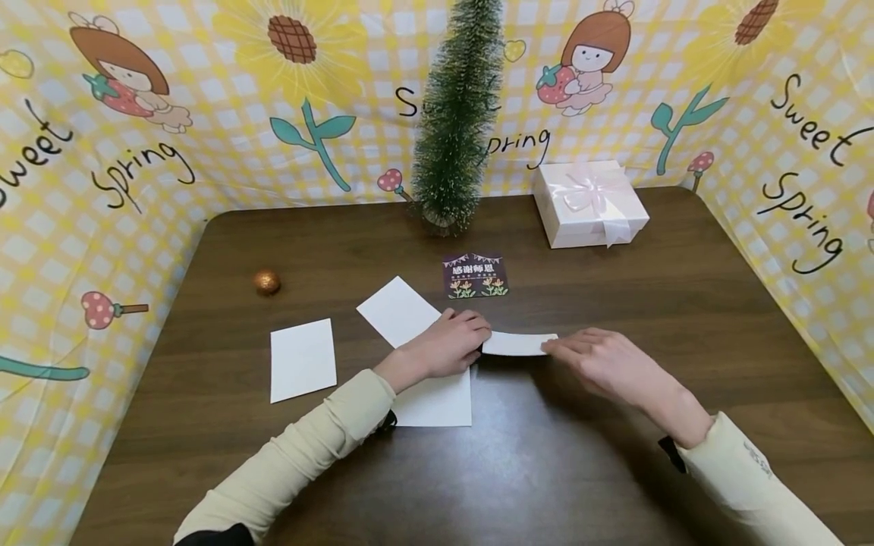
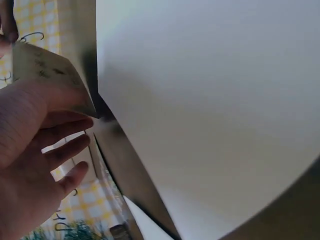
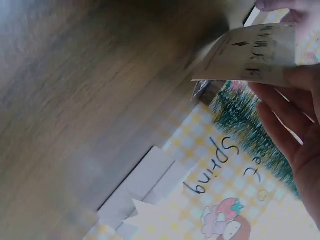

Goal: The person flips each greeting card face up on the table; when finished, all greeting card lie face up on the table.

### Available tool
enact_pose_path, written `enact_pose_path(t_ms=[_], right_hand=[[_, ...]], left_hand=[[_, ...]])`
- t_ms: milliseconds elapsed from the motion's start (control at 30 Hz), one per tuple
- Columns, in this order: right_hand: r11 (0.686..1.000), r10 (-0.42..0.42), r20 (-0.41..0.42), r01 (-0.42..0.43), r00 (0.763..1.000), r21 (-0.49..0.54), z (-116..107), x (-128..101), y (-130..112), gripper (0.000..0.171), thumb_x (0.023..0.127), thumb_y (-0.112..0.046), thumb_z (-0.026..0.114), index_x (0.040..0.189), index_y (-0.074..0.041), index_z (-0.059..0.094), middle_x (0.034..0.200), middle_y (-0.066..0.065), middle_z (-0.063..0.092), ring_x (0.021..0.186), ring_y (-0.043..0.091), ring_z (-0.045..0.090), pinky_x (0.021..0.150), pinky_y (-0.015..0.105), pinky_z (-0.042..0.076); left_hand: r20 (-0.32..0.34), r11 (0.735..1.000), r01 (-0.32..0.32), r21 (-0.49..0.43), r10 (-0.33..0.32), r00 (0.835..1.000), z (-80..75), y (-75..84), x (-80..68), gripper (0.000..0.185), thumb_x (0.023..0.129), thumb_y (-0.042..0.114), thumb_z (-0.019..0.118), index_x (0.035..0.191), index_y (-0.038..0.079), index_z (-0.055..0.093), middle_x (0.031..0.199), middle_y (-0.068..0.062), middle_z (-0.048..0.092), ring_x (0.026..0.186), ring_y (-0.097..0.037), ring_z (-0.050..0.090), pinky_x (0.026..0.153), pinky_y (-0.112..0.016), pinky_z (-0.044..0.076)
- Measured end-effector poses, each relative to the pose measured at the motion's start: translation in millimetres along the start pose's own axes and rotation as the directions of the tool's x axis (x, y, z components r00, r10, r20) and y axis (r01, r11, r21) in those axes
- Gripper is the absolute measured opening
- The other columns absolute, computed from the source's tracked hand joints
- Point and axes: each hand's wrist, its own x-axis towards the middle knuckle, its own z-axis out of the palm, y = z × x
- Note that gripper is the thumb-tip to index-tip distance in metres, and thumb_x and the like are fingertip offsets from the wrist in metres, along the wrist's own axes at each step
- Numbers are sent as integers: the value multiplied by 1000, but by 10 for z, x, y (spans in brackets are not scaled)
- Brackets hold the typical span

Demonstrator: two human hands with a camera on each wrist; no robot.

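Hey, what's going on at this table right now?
A person sits at a brown table, holding a small white card between both hands: the left hand pinches one end and the right hand holds the other. The wrist views show writing on its underside. White sheets lie under and beside the left hand. A dark printed card, a small tree, a ribboned gift box and a gold ball sit untouched farther back.

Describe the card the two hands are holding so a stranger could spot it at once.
Start at the small green tree at the back of the brown table, then come forward past the dark printed card. The held card spans the left hand and right hand, lifted while the other white sheets lie flat.
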Motion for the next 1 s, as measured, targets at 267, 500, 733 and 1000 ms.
enact_pose_path(t_ms=[267,500,733,1000], right_hand=[[963,225,-73,-210,972,167,52,130,124,33,76,9,69,107,-1,69,92,7,74,75,20,69,66,37,55],[837,392,-24,-346,920,424,137,263,205,24,87,-1,69,111,-4,67,97,5,73,77,13,68,67,36,55],[595,558,95,-478,824,647,234,349,213,25,84,-7,76,106,-4,64,96,8,72,81,20,69,69,39,56],[469,643,172,-561,746,682,241,448,207,15,88,-9,73,101,-2,71,89,8,73,75,16,64,69,27,53]], left_hand=[[-247,972,45,-231,-103,963,49,-105,12,10,95,19,64,87,14,67,85,3,66,80,-13,58,72,-34,42],[-317,912,51,-406,-193,929,47,-151,-73,30,93,17,66,67,13,54,64,3,55,54,-8,41,51,-21,34],[-284,814,55,-578,-264,922,5,-135,-161,14,95,16,64,93,6,72,90,-5,72,75,-13,62,69,-28,49],[-274,764,90,-639,-335,901,-38,-144,-191,17,94,16,65,107,5,63,96,-5,70,83,-16,64,73,-34,52]])
